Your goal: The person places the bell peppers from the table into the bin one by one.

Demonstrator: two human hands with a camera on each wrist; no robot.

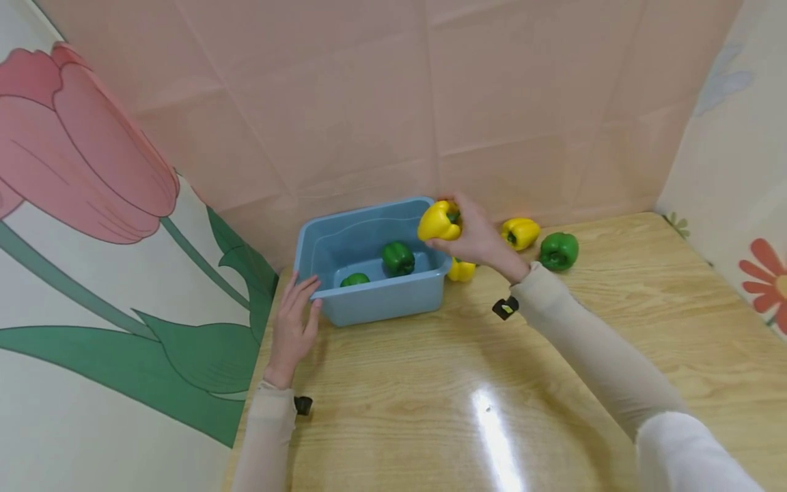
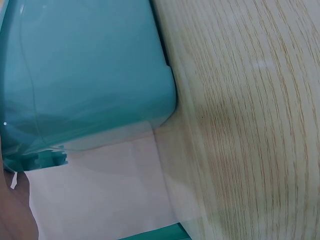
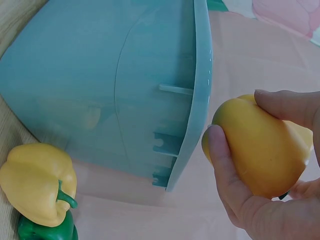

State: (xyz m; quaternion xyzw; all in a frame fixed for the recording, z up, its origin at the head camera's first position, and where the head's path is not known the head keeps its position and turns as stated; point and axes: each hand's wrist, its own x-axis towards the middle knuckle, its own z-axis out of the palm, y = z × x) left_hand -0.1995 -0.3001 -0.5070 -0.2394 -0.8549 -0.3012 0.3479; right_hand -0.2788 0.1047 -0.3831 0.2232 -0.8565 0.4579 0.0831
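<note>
While the person's right hand (image 1: 475, 236), just right of the head view's centre, pinches a glossy yellow bell pepper (image 1: 438, 221) between thumb and fingers beside the right rim of a light-blue rectangular plastic bin (image 1: 384, 305), the left hand (image 1: 294, 335) touches the bin's lower-left corner, fingers extended, thumb spread apart. Two dark-green bell peppers (image 1: 399, 259) lie inside; two more yellow peppers (image 1: 521, 233) and a rounded green one (image 1: 559, 251) sit right of the bin.
</note>
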